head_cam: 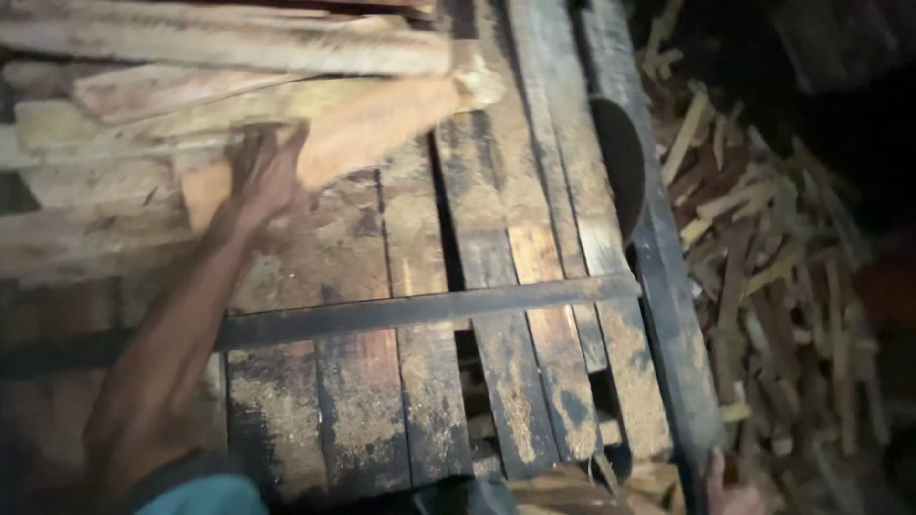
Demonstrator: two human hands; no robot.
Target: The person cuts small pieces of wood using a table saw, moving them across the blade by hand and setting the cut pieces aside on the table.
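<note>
Wooden and pale orange, a plank (372, 129) lies across the slatted counter (401, 286) under the left hand (265, 172), which grips its near end, while the right hand (730, 491) shows too little to tell its state, far right of the stacked boards (143, 86).

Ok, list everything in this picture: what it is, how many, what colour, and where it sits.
Wood piece: one, pale orange-brown, upper middle, under the left hand.
Stacked wood: many lengths, pale grey-brown, top left.
Table: one, dark worn planks dusted with sawdust, filling the centre.
Metal bar: one, dark, lying across the table planks.
Saw blade: one, dark, round, standing up through the slot at the table's right side.
Offcuts: a large heap, light brown, on the ground to the right.
Left hand: one, arm stretched out, fingers on the wood piece.
Right hand: one, only partly in view at the bottom edge, by the table's right rail.
</note>
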